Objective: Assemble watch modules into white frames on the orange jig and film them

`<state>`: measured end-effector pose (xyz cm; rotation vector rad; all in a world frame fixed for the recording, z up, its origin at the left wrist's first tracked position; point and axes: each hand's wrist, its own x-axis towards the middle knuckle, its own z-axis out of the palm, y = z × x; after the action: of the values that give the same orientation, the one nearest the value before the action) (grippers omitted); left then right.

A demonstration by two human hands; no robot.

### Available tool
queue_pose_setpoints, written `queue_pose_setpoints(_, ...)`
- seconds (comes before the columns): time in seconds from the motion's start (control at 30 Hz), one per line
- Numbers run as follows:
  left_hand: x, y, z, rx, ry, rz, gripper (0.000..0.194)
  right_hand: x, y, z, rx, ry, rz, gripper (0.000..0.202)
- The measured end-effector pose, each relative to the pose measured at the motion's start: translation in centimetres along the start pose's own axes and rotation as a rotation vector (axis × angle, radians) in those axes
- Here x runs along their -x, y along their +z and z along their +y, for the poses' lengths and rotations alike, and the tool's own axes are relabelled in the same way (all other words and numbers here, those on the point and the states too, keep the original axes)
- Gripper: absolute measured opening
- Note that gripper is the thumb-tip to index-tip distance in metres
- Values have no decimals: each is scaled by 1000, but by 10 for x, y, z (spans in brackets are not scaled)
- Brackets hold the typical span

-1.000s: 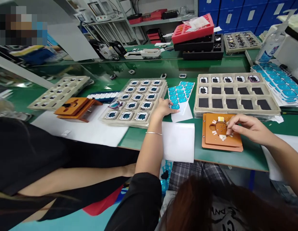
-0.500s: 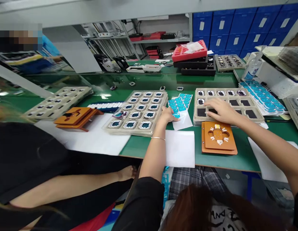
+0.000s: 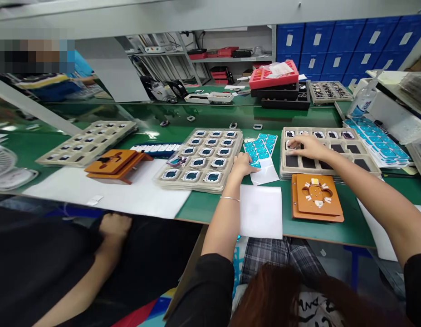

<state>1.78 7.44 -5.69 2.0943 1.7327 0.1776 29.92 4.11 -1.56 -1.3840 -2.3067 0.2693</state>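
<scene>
My right hand (image 3: 310, 149) reaches over the right tray (image 3: 333, 171), which has several compartments. Its bent thumb and fingers close on a small white-framed part (image 3: 289, 144) in the left column, second row. More such parts lie in the tray's back row; dark-bottomed compartments show nearer me. My left hand (image 3: 242, 164) lies between the left tray (image 3: 200, 187), full of white-framed dark parts, and a sheet of blue stickers (image 3: 261, 152). Its thumb is stretched out over the sheet's lower edge; the fingers rest by the tray's rim, partly hidden.
An orange fixture (image 3: 317, 197) stands before the right tray, beside a white sheet (image 3: 261, 211). Another orange fixture (image 3: 117, 164) and a tray (image 3: 88, 143) are at the left, near a seated co-worker's hand (image 3: 115, 225). Blue sticker sheets (image 3: 379, 141) and a bottle (image 3: 362, 100) stand at right.
The view has shifted slightly. My right hand's fingers have moved to the white-framed part and closed in. My left hand stays by the stickers. The co-worker's arm has drawn back leftward.
</scene>
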Motion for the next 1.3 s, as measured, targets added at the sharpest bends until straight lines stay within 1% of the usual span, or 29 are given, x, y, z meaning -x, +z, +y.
queue_pose_setpoints(0.1, -1, -1, 0, -11, 6, -2, 49, 3, -3, 1, -93, 10, 107, 31)
queue_pose_setpoints(0.2, -1, -1, -1, -19, 12, -1, 47, 20, -10, -7, -165, 10, 228, 37)
queue_pose_setpoints(0.27, -2, -1, -2, -22, 15, 1, 47, 40, -16, -16, -199, 3, 285, 35)
queue_pose_setpoints(0.43, -3, 1, -4, -13, 37, 13, 40, 109, -21, -35, -281, -54, 406, 17)
queue_pose_setpoints(0.5, -2, 1, -2, -2, 40, 25, 38, 133, -21, -39, -309, -102, 475, 20)
queue_pose_setpoints(0.57, 1, 1, 0, 8, 40, 44, 36, 151, -20, -41, -315, -152, 532, 27)
queue_pose_setpoints(0.63, 6, -1, 3, 13, 48, 76, 33, 162, -23, -43, -311, -193, 534, 33)
queue_pose_setpoints(0.73, 17, -4, 9, 19, 88, 138, 27, 170, -28, -46, -312, -289, 462, 43)
queue_pose_setpoints(0.8, 27, -5, 14, 26, 126, 182, 23, 171, -31, -48, -313, -344, 422, 46)
queue_pose_setpoints(0.83, 33, -6, 18, 55, 163, 241, 23, 171, -31, -49, -316, -352, 408, 45)
queue_pose_setpoints(0.87, 40, -6, 23, 103, 229, 329, 23, 170, -31, -50, -326, -343, 403, 44)
queue_pose_setpoints(0.9, 48, -5, 29, 164, 326, 439, 22, 170, -30, -52, -348, -331, 405, 42)
queue_pose_setpoints(0.93, 56, -4, 36, 232, 455, 555, 19, 169, -29, -54, -377, -319, 412, 39)
queue_pose_setpoints(0.97, 65, -2, 43, 289, 614, 645, 16, 168, -28, -56, -407, -311, 426, 36)
queue_pose_setpoints(1.0, 74, 0, 51, 317, 782, 684, 12, 167, -27, -59, -430, -306, 438, 32)
queue_pose_setpoints(1.03, 82, 4, 58, 317, 941, 663, 11, 167, -26, -62, -438, -299, 446, 27)
queue_pose_setpoints(1.07, 90, 7, 65, 300, 1075, 598, 13, 166, -25, -64, -429, -290, 447, 23)
queue_pose_setpoints(1.1, 96, 11, 71, 278, 1169, 519, 17, 166, -24, -67, -406, -275, 436, 19)
queue_pose_setpoints(1.13, 101, 15, 77, 253, 1228, 440, 21, 166, -24, -69, -375, -255, 417, 16)
queue_pose_setpoints(1.2, 107, 22, 83, 206, 1257, 336, 25, 167, -21, -71, -310, -209, 384, 13)
queue_pose_setpoints(1.3, 108, 30, 85, 162, 1253, 237, 28, 168, -17, -68, -219, -142, 368, 9)
